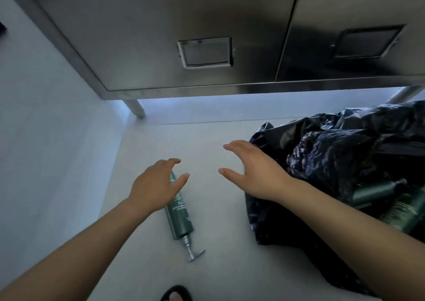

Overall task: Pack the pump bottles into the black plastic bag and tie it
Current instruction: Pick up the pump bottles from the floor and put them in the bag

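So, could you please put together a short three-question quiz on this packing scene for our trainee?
1. True or false: the left hand already grips the green pump bottle lying on the floor.
2. Which way does that bottle's pump head point? A) toward the person B) away from the person C) straight up
3. Fill in: other green bottles lie inside the black plastic bag, on the person's ____ side.
Key: 1 false, its fingers are spread above the bottle; 2 A; 3 right.

steel cabinet [207, 24], pale floor [218, 266], black slipper [176, 292]
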Action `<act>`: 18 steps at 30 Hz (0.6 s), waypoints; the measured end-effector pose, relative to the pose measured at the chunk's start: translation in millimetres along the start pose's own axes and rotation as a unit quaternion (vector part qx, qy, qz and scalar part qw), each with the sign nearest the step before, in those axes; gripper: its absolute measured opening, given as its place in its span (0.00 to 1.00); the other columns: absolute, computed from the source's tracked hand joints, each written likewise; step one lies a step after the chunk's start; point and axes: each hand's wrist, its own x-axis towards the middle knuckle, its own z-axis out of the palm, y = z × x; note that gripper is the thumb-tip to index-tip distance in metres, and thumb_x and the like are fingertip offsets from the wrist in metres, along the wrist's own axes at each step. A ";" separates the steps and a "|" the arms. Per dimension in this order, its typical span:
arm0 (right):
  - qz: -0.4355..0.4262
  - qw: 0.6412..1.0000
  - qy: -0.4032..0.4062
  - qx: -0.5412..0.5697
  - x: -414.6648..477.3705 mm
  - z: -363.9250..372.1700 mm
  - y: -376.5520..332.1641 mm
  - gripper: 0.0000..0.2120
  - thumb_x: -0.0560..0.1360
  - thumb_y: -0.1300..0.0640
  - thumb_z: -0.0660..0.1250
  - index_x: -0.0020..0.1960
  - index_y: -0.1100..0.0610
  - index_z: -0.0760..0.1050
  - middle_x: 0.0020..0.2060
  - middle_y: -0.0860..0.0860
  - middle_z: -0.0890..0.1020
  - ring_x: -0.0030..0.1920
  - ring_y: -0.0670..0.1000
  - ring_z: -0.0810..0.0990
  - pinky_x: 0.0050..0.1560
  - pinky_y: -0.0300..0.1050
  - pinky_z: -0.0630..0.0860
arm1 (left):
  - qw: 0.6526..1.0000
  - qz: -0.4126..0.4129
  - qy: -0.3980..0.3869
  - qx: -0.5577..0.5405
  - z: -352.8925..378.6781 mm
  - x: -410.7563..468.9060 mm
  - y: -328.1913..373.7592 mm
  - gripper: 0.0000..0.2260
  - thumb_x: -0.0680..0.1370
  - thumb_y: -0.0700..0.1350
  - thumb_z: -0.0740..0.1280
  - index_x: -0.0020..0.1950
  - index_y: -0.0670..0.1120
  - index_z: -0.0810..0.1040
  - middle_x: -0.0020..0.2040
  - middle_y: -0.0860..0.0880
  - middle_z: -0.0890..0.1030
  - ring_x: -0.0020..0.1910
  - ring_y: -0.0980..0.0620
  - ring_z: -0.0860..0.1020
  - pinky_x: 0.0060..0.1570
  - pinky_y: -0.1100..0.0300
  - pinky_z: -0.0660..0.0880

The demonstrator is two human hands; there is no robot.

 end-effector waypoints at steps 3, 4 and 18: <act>0.015 1.000 -0.019 0.001 9.2 32.5 -3.3 0.28 0.75 0.42 0.62 0.71 0.52 0.63 0.71 0.50 0.65 0.70 0.51 0.65 0.68 0.50 0.65 | 0.999 -0.047 -0.003 -0.011 19.3 -4.3 -27.5 0.24 0.76 0.61 0.59 0.68 0.52 0.68 0.64 0.46 0.74 0.60 0.45 0.74 0.56 0.50 0.73; 0.022 0.999 -0.029 -0.001 11.8 43.1 -3.1 0.28 0.75 0.42 0.61 0.71 0.52 0.63 0.71 0.50 0.65 0.70 0.52 0.65 0.68 0.50 0.65 | 0.998 -0.064 -0.002 -0.015 26.1 -4.8 -33.9 0.24 0.76 0.61 0.60 0.68 0.51 0.67 0.64 0.46 0.73 0.61 0.45 0.73 0.56 0.49 0.73; 0.120 0.990 -0.068 0.019 16.4 107.2 22.8 0.27 0.75 0.45 0.63 0.70 0.56 0.65 0.68 0.51 0.68 0.68 0.52 0.67 0.67 0.45 0.63 | 0.988 -0.143 -0.053 -0.028 90.0 11.8 -72.8 0.35 0.74 0.62 0.61 0.76 0.51 0.52 0.77 0.47 0.51 0.70 0.42 0.64 0.62 0.48 0.68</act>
